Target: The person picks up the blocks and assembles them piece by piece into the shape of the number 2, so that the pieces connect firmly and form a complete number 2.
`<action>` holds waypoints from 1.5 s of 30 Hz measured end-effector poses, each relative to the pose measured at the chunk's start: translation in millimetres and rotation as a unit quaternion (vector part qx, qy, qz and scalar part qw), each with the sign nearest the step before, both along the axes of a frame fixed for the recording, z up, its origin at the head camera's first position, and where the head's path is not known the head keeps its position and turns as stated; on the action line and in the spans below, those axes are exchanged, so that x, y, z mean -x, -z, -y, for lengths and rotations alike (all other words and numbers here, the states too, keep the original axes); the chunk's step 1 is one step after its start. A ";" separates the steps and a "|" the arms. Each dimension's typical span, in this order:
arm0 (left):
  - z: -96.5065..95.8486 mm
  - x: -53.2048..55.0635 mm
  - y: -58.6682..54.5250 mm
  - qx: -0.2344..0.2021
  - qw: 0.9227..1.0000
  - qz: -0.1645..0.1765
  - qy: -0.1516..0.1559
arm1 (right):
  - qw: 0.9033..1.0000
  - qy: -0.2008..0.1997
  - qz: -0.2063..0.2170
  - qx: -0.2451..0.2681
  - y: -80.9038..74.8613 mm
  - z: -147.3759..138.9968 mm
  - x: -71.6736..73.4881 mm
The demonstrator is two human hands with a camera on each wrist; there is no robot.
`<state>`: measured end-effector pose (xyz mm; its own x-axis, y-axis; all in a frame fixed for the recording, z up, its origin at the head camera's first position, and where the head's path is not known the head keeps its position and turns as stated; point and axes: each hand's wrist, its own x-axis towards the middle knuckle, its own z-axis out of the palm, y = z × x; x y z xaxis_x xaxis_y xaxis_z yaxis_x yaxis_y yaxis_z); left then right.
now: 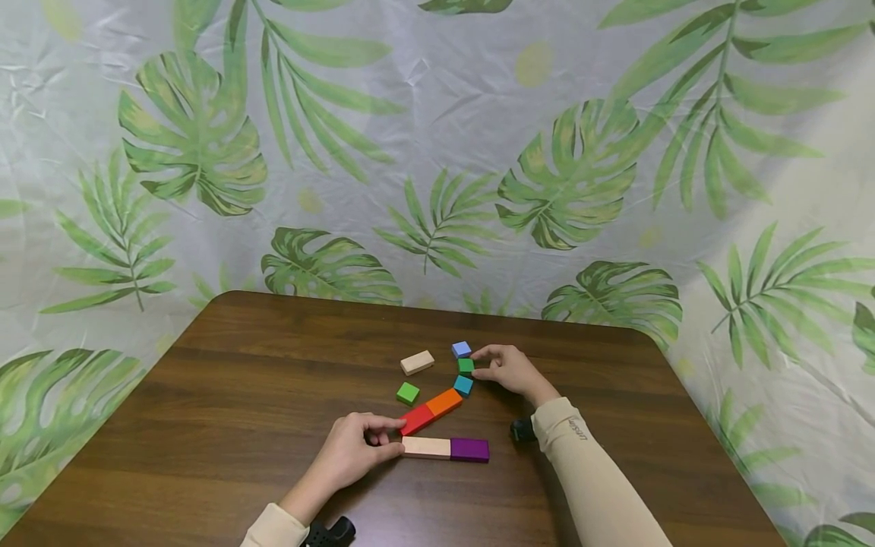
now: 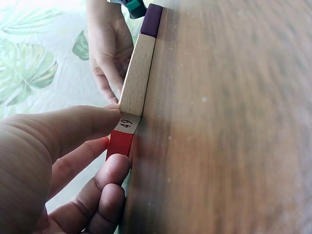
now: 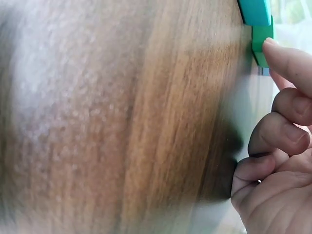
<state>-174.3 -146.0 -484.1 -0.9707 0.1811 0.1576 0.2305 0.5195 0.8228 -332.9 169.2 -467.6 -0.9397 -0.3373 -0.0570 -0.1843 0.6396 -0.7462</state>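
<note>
At the front of the row, my left hand (image 1: 352,450) has its thumb on the left end of a plain wooden block (image 2: 138,73). Its index finger lies against the red block (image 1: 417,418), so the two blocks sit between them, their left ends close together. A purple block (image 1: 469,450) continues the plain one, and an orange block (image 1: 444,402) continues the red. My right hand (image 1: 509,371) pinches a dark green cube (image 1: 465,366) from the right side. That cube stands between a light blue cube (image 1: 461,349) and a teal cube (image 1: 463,386).
A lighter green cube (image 1: 408,393) and another plain wooden block (image 1: 417,363) lie apart, left of the cubes. All stand on a dark brown wooden table (image 1: 273,365). Behind its far edge hangs a leaf-patterned curtain (image 1: 437,137).
</note>
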 end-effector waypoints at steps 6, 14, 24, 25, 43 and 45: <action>0.2 0.1 0.0 0.003 1.000 0.000 0.001 | 1.000 -0.007 0.007 -0.003 -0.6 1.7 -1.2; -0.2 0.2 0.3 0.003 1.000 -0.003 -0.002 | 1.000 -0.009 0.018 -0.001 -3.2 4.5 -2.6; 0.3 -0.7 -0.6 -0.003 1.000 0.003 0.000 | 1.000 -0.007 0.015 0.002 -3.7 3.3 -3.5; 0.3 -1.0 -1.2 -0.004 1.000 0.003 0.001 | 1.000 -0.007 0.014 0.003 -3.4 3.2 -3.5; 0.0 -1.5 -2.7 -0.005 1.000 0.003 0.001 | 1.000 -0.005 0.019 0.016 -5.3 3.0 -6.7; 0.1 -1.6 -2.9 -0.005 1.000 0.003 0.001 | 1.000 -0.006 0.017 0.015 -5.0 3.0 -6.9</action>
<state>-172.7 -146.1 -481.2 -0.9714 0.1818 0.1528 0.2261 0.5112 0.8292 -326.0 166.2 -462.6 -0.9335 -0.3497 -0.0790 -0.1652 0.6151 -0.7710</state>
